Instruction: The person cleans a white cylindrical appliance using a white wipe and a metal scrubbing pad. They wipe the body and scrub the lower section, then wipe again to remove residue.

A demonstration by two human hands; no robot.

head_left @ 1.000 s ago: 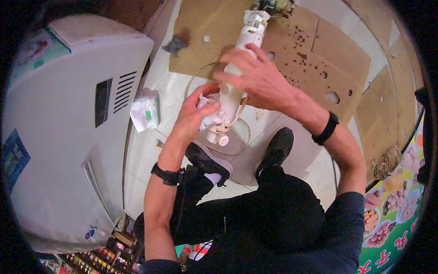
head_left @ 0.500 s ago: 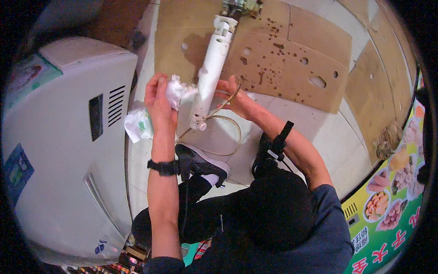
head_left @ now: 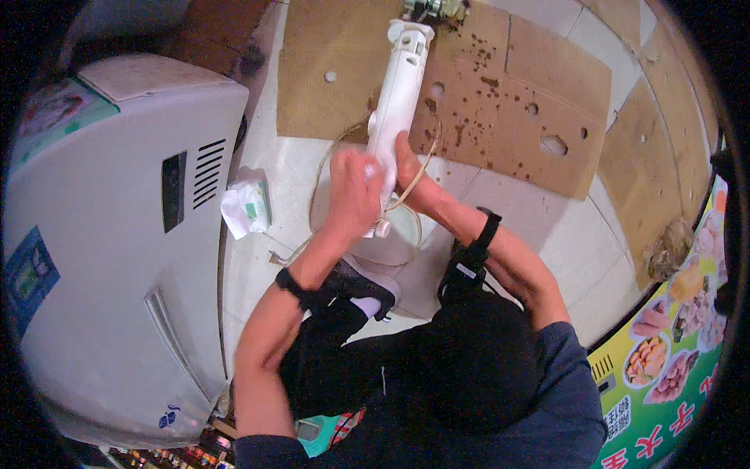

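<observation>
A long white tube-shaped appliance (head_left: 401, 90) stands tilted in front of me, its metal end (head_left: 437, 9) away from me over the cardboard. My right hand (head_left: 412, 173) grips its lower right side, the thumb up along the tube and the other fingers hidden behind it. Against the lower left side presses my left hand (head_left: 355, 191), closed and blurred. The crumpled white tissue it held a moment earlier is mostly covered by the fingers. A pale power cord (head_left: 420, 227) loops around the near end, its plug (head_left: 275, 257) lying on the floor at the left.
An open white-and-green tissue pack (head_left: 248, 209) lies beside a white cabinet-like appliance (head_left: 117, 258) on the left. Stained cardboard (head_left: 539, 86) covers the tiled floor ahead. A green food-picture panel (head_left: 664, 367) stands at the right. My shoes are just below the tube.
My left hand has moved right, from holding the tissue beside the tube to pressing on it. My right hand now wraps the tube more closely, and the tube's far end appears farther right.
</observation>
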